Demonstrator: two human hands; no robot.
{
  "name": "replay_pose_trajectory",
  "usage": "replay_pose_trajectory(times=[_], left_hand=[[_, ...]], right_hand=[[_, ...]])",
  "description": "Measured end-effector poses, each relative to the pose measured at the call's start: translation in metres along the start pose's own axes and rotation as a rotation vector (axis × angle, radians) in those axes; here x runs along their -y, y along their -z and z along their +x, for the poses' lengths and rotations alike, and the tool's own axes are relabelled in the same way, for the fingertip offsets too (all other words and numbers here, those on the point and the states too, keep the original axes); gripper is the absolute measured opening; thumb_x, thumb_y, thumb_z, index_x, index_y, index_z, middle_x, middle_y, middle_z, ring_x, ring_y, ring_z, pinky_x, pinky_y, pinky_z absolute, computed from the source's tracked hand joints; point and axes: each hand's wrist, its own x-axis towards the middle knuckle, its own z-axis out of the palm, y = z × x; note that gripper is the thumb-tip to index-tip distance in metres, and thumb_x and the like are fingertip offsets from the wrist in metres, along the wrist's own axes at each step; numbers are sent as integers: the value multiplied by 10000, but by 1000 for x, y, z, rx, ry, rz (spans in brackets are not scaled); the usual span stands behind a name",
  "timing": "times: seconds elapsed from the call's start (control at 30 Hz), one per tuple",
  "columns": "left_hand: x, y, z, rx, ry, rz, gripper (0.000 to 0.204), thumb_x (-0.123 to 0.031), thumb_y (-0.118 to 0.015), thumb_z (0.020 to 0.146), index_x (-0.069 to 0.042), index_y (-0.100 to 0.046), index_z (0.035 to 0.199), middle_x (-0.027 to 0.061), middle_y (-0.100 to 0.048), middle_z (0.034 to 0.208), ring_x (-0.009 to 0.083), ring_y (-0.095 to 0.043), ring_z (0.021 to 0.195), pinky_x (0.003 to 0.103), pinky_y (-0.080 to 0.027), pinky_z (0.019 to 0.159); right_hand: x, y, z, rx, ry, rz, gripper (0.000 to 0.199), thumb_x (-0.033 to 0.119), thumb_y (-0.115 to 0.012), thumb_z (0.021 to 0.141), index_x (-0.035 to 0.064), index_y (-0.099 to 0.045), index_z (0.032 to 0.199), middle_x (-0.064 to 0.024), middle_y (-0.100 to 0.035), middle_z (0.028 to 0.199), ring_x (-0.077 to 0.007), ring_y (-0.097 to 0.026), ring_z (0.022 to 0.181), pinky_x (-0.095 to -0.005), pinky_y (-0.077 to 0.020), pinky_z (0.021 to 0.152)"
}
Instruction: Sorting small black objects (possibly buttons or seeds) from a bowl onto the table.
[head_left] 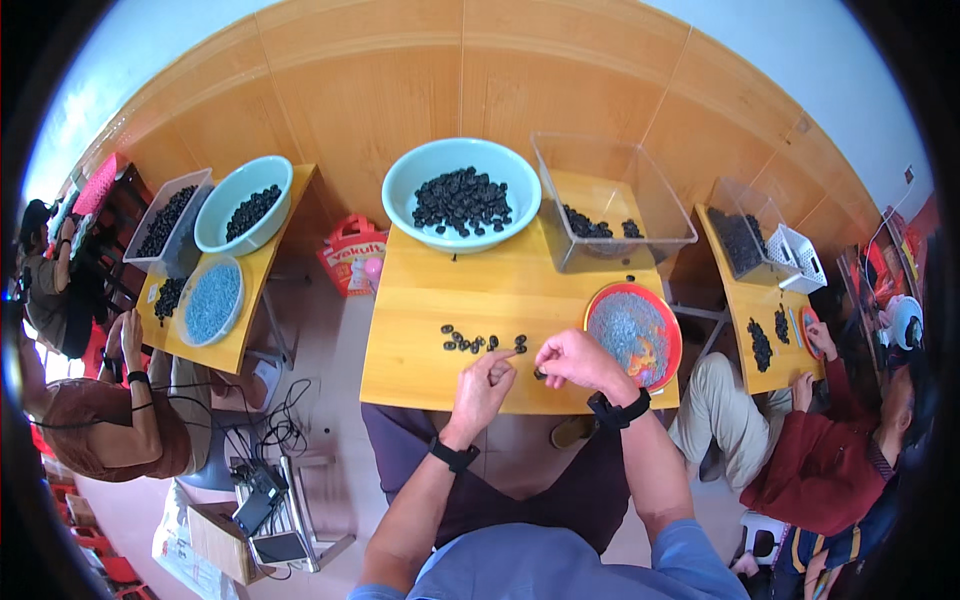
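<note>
My left hand [484,388] is over the front of the yellow table, its index finger stretched toward a pair of small black oval pieces [521,345]; whether it touches them is hard to tell. In my right hand [582,362] the thumb and fingertips pinch a small black piece [540,375] near the table's front edge. Left of these, several similar black pieces [463,343] lie in a loose row. Beside my right hand stands a red-rimmed round bowl [676,350] holding small grey-blue bits, with an orange patch showing on its bottom.
At the back of the table [420,300] stand a light-blue basin [392,205] heaped with black pieces and a clear plastic bin [640,255] with fewer. People work at side tables left [262,245] and right [730,300]. Cables [285,420] and a metal stand [305,520] are on the left floor.
</note>
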Motion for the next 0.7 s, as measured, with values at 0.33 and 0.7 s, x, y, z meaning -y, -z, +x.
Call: replay_pose_trajectory(times=[0.33,0.7], left_hand=[[-13,10,1,173,-27,77,121,-33,-660,789,17,-695,894,72,-635,682,110,-572,588,282,-481,570],[-6,6,-4,133,6,-17,60,-14,-644,785,3,-675,833,52,-608,648,84,-534,551,260,-455,542]], right_hand=[[42,-16,50,-267,346,-204,89,51,-658,862,8,-715,916,-90,-705,742,-169,-684,711,-309,-532,657],[8,-54,55,-342,507,-556,140,102,-618,791,73,-716,887,-143,-704,900,-341,-679,855,-464,-529,729]])
